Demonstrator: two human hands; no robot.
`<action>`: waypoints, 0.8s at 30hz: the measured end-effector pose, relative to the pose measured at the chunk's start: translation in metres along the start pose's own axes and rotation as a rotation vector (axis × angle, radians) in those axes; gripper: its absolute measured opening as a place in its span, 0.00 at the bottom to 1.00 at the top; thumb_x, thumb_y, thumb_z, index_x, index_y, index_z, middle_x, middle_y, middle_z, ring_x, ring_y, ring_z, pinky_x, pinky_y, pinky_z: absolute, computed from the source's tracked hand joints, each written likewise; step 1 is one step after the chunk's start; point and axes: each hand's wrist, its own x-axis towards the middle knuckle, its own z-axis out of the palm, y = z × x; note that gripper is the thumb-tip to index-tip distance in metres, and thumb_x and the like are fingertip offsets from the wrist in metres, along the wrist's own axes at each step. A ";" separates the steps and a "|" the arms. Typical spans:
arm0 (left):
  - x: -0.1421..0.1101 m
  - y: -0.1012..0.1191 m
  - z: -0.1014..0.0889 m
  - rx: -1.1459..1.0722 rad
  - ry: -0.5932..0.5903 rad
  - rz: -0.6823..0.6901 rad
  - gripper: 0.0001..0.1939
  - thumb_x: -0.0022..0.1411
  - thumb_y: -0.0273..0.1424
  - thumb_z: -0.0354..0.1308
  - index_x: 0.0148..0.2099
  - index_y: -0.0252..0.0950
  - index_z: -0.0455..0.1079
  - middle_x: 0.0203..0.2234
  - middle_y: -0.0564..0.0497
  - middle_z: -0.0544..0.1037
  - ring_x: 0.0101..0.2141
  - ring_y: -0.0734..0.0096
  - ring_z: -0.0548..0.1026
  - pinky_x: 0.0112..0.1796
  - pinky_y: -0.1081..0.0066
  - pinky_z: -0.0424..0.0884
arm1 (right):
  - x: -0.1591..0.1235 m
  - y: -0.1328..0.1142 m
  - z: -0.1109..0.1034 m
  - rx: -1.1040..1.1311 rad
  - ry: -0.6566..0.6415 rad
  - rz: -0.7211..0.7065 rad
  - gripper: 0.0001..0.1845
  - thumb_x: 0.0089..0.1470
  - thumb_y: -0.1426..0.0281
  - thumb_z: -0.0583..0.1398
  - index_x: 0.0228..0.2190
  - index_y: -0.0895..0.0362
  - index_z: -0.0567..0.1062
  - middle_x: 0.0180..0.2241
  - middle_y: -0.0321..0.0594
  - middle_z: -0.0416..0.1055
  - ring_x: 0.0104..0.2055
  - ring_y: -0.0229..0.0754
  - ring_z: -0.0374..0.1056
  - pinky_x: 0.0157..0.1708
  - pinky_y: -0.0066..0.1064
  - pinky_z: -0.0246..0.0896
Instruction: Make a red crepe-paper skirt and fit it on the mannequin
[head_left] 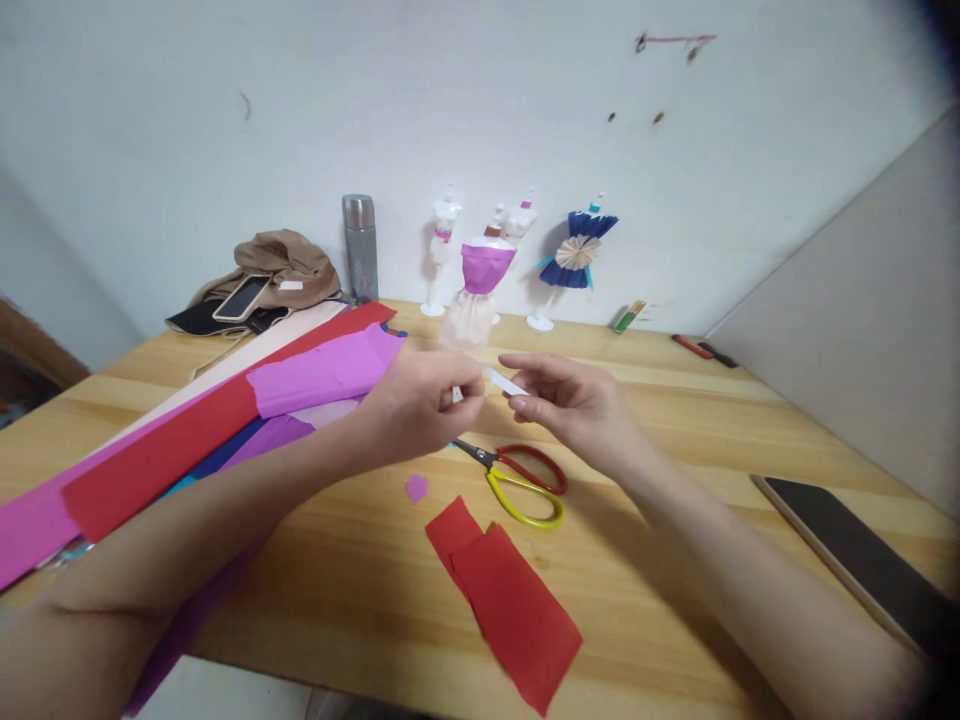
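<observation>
Over the middle of the wooden table (675, 600), my left hand (431, 395) is closed, with its fingertips at one end of a narrow white strip (504, 381). A bit of white also shows between its curled fingers. The strip's other end lies between the thumb and fingers of my right hand (577, 400). Whether it is paper or tape I cannot tell. Below the hands lie scissors (517, 480) with one red and one yellow handle loop. A small pink paper flower (417, 488) and red pieces of crepe paper (517, 610) are nearer me.
Coloured crepe paper sheets (172, 455) lie under and beside my left arm. Small mannequins in paper dresses (487, 265) stand by the wall, with a thermos (361, 250) to their left. A brown cloth (289, 262) bears a phone (241, 298); another phone (840, 550) lies at right.
</observation>
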 end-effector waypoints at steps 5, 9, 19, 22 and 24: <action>-0.012 0.009 0.016 0.050 -0.061 -0.017 0.10 0.55 0.20 0.53 0.24 0.34 0.62 0.17 0.59 0.62 0.20 0.81 0.58 0.23 0.76 0.54 | -0.005 0.012 0.019 0.118 0.065 0.025 0.27 0.43 0.70 0.70 0.47 0.48 0.78 0.27 0.33 0.71 0.30 0.40 0.69 0.35 0.38 0.70; -0.016 0.011 0.020 0.156 -0.197 0.006 0.10 0.57 0.21 0.51 0.25 0.35 0.60 0.19 0.57 0.64 0.22 0.77 0.61 0.23 0.73 0.53 | -0.009 0.017 0.030 0.276 0.026 0.128 0.27 0.41 0.70 0.71 0.47 0.48 0.79 0.35 0.36 0.78 0.36 0.43 0.73 0.41 0.39 0.69; -0.019 0.016 0.020 0.456 -0.315 0.151 0.09 0.62 0.23 0.47 0.30 0.36 0.65 0.24 0.53 0.69 0.25 0.72 0.66 0.21 0.71 0.53 | -0.012 0.011 0.040 0.671 0.066 0.368 0.31 0.33 0.78 0.70 0.43 0.50 0.78 0.41 0.37 0.80 0.43 0.43 0.76 0.44 0.34 0.69; -0.021 0.016 0.022 0.484 -0.239 0.230 0.10 0.61 0.22 0.46 0.29 0.36 0.64 0.22 0.53 0.67 0.23 0.72 0.65 0.21 0.71 0.53 | -0.014 0.002 0.041 0.797 0.041 0.431 0.36 0.35 0.78 0.67 0.49 0.47 0.73 0.41 0.36 0.80 0.43 0.42 0.76 0.44 0.33 0.70; -0.023 0.017 0.024 0.514 -0.212 0.274 0.11 0.61 0.20 0.46 0.29 0.36 0.64 0.21 0.54 0.67 0.22 0.71 0.64 0.22 0.71 0.55 | -0.016 -0.002 0.042 0.862 0.027 0.487 0.35 0.39 0.76 0.66 0.51 0.48 0.70 0.40 0.37 0.80 0.43 0.44 0.76 0.44 0.36 0.70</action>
